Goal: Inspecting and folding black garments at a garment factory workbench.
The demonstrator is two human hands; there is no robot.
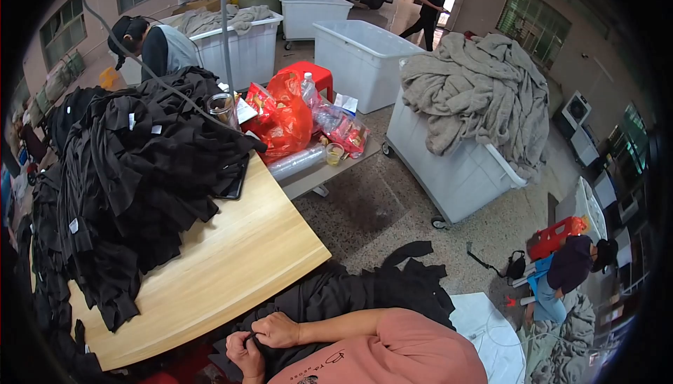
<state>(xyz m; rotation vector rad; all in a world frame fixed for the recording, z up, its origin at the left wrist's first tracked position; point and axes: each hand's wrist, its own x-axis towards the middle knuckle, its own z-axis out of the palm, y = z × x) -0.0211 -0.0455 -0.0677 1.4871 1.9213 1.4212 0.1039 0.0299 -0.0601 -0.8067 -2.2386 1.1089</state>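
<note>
Both my hands are closed with a pinch on a black garment (231, 364) at the front edge of the table. My left hand (245, 357) is the lower one, and its fingers curl at the dark cloth. Just above and to its right, my right hand (275, 329) grips the same cloth, its knuckles close to the left hand. More black cloth (364, 289) lies bunched along the far side of my right forearm. A large heap of black garments (133, 152) with small white tags covers much of the wooden table (231, 251).
Behind the table are a red plastic bag (284, 124), a glass jar (222, 107) and a red stool (308, 75). A wheeled white bin (442, 166) overflows with grey cloth (484, 89). People bend at the left (165, 47), walk at the back (431, 12) and sit at the right (571, 272).
</note>
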